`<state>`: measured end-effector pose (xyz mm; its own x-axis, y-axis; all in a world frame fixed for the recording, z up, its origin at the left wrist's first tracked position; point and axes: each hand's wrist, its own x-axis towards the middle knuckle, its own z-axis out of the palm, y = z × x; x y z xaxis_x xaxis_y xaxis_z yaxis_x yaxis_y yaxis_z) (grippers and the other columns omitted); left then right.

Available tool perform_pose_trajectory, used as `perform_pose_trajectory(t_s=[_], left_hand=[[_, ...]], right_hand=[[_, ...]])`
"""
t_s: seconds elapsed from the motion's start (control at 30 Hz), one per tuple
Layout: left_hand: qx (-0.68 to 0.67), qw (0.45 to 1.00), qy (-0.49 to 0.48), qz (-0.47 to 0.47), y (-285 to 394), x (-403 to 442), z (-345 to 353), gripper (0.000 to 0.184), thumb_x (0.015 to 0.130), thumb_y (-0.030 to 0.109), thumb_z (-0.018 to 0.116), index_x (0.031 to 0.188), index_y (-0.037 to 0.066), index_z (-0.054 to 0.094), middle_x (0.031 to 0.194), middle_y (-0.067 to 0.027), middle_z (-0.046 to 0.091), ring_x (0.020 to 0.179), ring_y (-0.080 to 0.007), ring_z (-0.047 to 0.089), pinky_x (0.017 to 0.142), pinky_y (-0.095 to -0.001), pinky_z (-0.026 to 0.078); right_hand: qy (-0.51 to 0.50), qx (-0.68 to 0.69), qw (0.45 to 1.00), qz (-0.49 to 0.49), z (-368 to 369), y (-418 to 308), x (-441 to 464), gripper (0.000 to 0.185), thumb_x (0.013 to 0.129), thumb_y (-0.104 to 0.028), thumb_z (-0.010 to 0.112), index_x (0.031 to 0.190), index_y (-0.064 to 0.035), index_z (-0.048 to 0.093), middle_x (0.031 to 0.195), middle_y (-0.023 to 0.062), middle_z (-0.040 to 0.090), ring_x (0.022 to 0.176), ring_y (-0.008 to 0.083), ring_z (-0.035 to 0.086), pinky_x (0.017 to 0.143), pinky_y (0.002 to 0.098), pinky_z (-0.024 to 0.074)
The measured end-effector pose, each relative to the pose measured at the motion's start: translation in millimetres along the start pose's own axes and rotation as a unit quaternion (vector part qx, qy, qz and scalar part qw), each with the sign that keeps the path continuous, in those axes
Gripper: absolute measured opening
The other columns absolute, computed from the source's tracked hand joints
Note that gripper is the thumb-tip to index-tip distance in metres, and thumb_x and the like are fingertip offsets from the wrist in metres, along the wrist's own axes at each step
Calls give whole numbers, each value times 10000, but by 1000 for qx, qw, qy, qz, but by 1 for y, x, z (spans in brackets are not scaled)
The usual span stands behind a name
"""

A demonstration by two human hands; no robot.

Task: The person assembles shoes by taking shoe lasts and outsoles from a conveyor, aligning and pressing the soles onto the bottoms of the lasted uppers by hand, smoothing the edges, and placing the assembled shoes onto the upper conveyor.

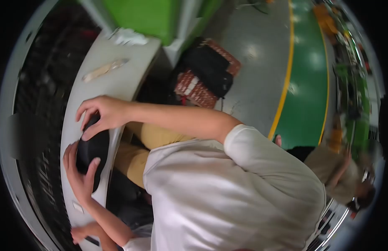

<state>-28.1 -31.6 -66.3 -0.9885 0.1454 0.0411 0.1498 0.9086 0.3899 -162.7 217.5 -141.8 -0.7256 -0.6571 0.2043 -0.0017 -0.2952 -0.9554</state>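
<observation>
A long black shoe-like piece (92, 146) lies over the pale bench; its exact kind is not clear. My right hand (104, 113) curls over its upper end, thumb pressed on the dark surface and fingers bent around the far side. Around the lower part, my left hand (81, 173) grips it with the thumb on the near side and the fingers along the far edge. Both hands hide parts of the piece. Farther up the bench lies a slim beige tool or strip (105, 70), apart from my hands.
The narrow white bench (137, 62) bears a crumpled white wad (129, 37) and a small pale block (78, 206). Another person's hand (79, 234) is at the bench's lower end. Dark bags (208, 69) rest on brown patterned stacks beside the bench. Another person (334, 171) is at the right.
</observation>
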Motion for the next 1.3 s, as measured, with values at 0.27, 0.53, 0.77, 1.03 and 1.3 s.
perform_pose_trajectory(t_s=[0.27, 0.53, 0.77, 1.03, 1.3], left_hand=[[-161, 985, 0, -68, 21, 40, 25, 640, 985, 233, 842, 1488, -80, 599, 1442, -227, 661, 1315, -313, 643, 1170, -411, 462], [-500, 724, 475, 14, -48, -33, -23, 484, 1061, 79, 737, 1476, -57, 529, 1310, -278, 713, 1119, -354, 746, 936, -454, 675], [-298, 850, 354, -250, -53, -91, 71, 349, 985, -24, 694, 1333, -48, 695, 1274, -175, 757, 1146, -225, 717, 1068, -352, 553], [-228, 920, 313, -71, -13, -67, 33, 310, 795, 22, 954, 1072, -26, 823, 1192, -173, 815, 1226, -334, 754, 1088, -424, 569], [-203, 957, 201, -41, -3, -28, 24, 475, 820, 98, 960, 1256, -20, 816, 1232, -167, 828, 1122, -243, 799, 997, -347, 627]], right_hand=[[122, 143, 979, -76, -9, 38, 10, 478, 1040, -262, 811, 1354, 36, 608, 1201, 137, 692, 1155, 205, 693, 1049, 346, 577], [114, 231, 964, -62, -13, 33, 13, 391, 1113, -230, 705, 1375, 26, 569, 1217, 132, 701, 1174, 215, 703, 1063, 373, 560], [90, -72, 987, -111, -11, 12, 1, 476, 984, -204, 846, 1387, -53, 642, 1340, 78, 698, 1316, 209, 643, 1167, 395, 490], [-64, -400, 882, -239, 37, -28, 2, 434, 721, -189, 963, 1047, -111, 686, 1162, 9, 721, 1111, 300, 686, 1151, 483, 515], [-36, -413, 876, -247, 43, -13, 13, 393, 694, -192, 976, 927, -120, 668, 1121, -23, 760, 1070, 288, 723, 999, 462, 563]])
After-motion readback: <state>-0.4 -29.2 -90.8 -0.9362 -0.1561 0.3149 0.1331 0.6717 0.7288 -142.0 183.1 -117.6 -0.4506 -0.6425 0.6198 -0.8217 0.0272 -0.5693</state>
